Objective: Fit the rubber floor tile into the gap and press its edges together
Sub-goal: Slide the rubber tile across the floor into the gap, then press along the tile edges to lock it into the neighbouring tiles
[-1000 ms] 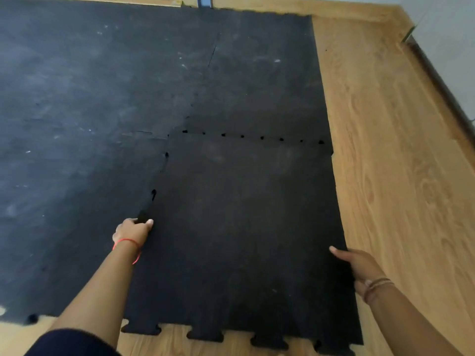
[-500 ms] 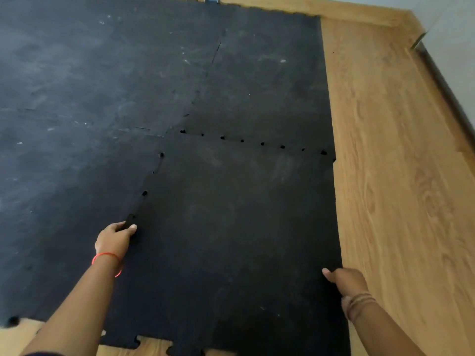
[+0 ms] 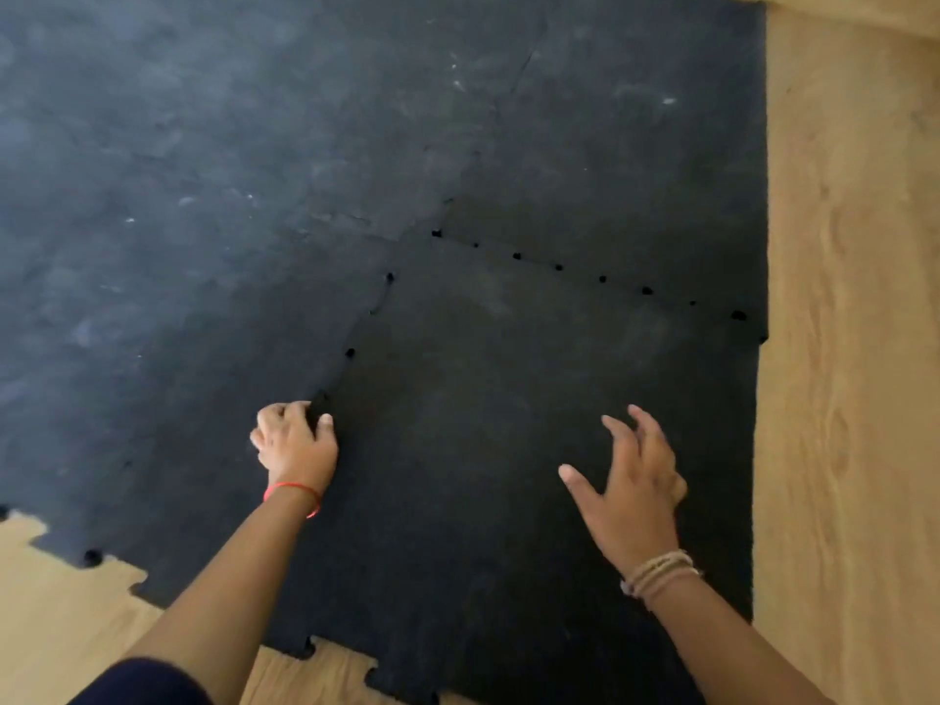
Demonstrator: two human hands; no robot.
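A black rubber floor tile (image 3: 508, 424) with jigsaw edges lies in the near right corner of the laid black mat (image 3: 203, 221). Small dark gaps dot its far seam (image 3: 559, 267) and its left seam (image 3: 350, 352). My left hand (image 3: 295, 442) is on the left seam, its fingers curled around the tile's edge there. Above the tile's right half, my right hand (image 3: 630, 493) has its fingers spread and holds nothing.
Light wooden floor (image 3: 849, 348) runs along the right of the tile and shows at the near left (image 3: 51, 602). The tile's near edge (image 3: 397, 681) has free interlocking tabs. A white wall base shows at the far right.
My right hand has let go of the tile's right edge and moved left over the tile, fingers spread. My left hand stays on the left seam. The view has shifted left.
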